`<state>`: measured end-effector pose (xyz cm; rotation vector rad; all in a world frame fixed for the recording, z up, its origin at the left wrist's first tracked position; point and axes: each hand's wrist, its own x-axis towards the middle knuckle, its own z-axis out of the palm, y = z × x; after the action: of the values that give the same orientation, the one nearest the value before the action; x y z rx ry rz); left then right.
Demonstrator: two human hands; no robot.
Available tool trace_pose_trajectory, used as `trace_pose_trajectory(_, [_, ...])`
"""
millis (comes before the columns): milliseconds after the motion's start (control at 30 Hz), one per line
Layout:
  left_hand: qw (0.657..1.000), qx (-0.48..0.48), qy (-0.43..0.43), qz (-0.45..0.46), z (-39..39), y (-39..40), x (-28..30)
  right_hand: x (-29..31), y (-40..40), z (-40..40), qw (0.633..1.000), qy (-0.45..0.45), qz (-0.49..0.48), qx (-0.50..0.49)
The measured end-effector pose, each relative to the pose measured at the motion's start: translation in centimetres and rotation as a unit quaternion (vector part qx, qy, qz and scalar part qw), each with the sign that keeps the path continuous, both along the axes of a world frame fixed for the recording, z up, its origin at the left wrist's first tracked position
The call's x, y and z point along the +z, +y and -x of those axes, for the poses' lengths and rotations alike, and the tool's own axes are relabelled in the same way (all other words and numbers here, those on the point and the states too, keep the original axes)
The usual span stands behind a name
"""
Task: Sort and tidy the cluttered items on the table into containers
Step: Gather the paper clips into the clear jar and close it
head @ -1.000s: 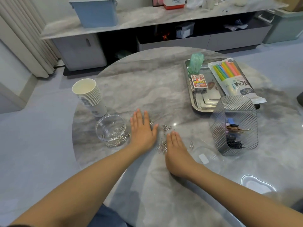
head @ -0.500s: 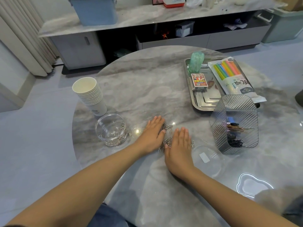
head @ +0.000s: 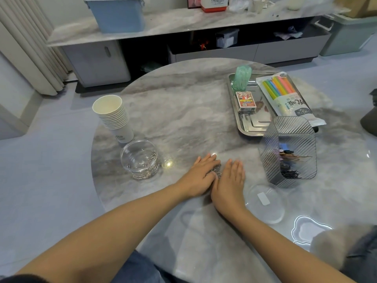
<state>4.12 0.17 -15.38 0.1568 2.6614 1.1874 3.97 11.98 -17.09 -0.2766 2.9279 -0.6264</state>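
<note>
A small heap of silver paper clips (head: pixel 215 170) lies on the round marble table (head: pixel 183 111), squeezed between my two hands. My left hand (head: pixel 201 176) lies flat on the table with straight fingers against the heap's left side. My right hand (head: pixel 230 184) lies flat against its right side, and the two hands almost touch. A clear glass bowl (head: pixel 140 158) with some paper clips in it stands to the left of my hands. A ribbed clear box (head: pixel 289 152) holding hairpins and small clips stands to the right.
A stack of paper cups (head: pixel 114 117) stands behind the bowl. A steel tray (head: pixel 251 125) at the back right holds a card box (head: pixel 244 101), a green roll (head: pixel 242 78) and a straw packet (head: pixel 285 94). A clear round lid (head: pixel 265 203) lies near my right wrist.
My hands have slid toward each other across the table, sweeping the scattered paper clips into one heap between them. The left hand travelled right from beside the bowl.
</note>
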Motion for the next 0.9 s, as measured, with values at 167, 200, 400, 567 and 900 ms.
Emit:
trace_pose_trajectory(167, [0.93,0.225,-0.06,-0.283,-0.3,1.4,1.9,0.4,-0.6,0.6,0.982,-0.005,0.165,0.087])
trace_pose_trajectory(200, [0.914,0.265,-0.064,-0.302,-0.2,1.3,2.3,0.4,-0.5,0.7,0.98,0.004,0.18,0.082])
trace_pose_trajectory(400, [0.883,0.326,-0.111,-0.32,0.0,-0.2,3.0,-0.1,0.2,0.6,0.986,0.0,0.089,0.144])
trace_pose_trajectory(567, [0.955,0.281,-0.032,-0.089,-1.6,-1.0,4.8,0.8,0.8,0.9,0.982,0.018,0.092,0.163])
trace_pose_trajectory(900, [0.889,0.318,-0.015,0.329,-4.3,-7.0,6.8,0.5,-1.2,0.9,0.972,0.059,0.025,0.224])
